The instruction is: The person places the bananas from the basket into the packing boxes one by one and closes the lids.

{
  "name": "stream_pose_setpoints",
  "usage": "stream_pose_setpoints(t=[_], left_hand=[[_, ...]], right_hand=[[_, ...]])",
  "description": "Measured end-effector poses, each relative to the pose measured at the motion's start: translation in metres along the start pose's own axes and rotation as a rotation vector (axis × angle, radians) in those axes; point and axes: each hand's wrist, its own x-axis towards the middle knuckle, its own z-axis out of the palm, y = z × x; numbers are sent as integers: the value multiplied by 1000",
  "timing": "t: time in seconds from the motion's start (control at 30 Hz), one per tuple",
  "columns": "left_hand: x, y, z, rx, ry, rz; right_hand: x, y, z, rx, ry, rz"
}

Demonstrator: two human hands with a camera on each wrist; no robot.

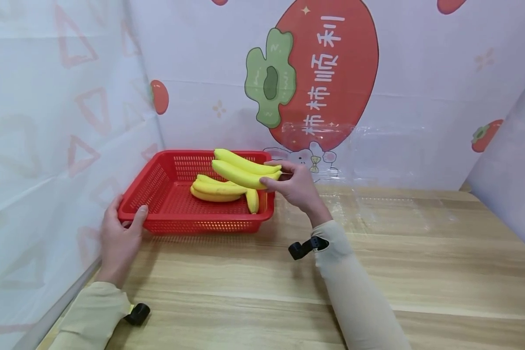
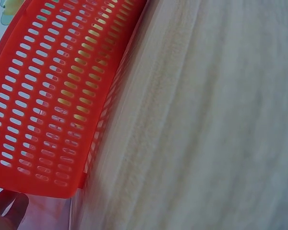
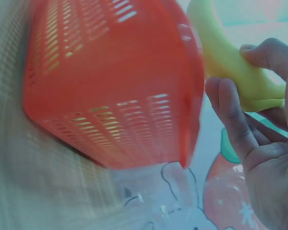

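A red plastic basket (image 1: 201, 217) with slotted walls stands on the table, and several yellow bananas (image 1: 218, 188) lie in its right half. At the basket's front left corner my left hand (image 1: 121, 238) grips the rim, thumb on top; only its fingertips (image 2: 17, 208) show in the left wrist view. Above the basket's right side, my right hand (image 1: 295, 187) pinches a pair of bananas (image 1: 240, 170) by one end between thumb and fingers. In the right wrist view those held bananas (image 3: 221, 57) are beyond the basket rim, partly cut off by the frame.
Right of the basket, a clear see-through plastic item (image 1: 385, 170) stands against the back; its exact shape is hard to make out. A printed cloth (image 1: 201, 58) hangs behind, and another covers the left side. The tabletop (image 1: 245, 287) is light wood.
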Motion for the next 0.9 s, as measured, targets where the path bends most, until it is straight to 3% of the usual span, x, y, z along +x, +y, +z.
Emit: stream_pose_setpoints(t=[0.5,0.9], left_hand=[[1,-4,-1,1,0,-3],[0,1,-1,18,-5,-32]], right_hand=[[-5,3,-30,-12,11,-49],[-16,9,-63,-70,29,-20]])
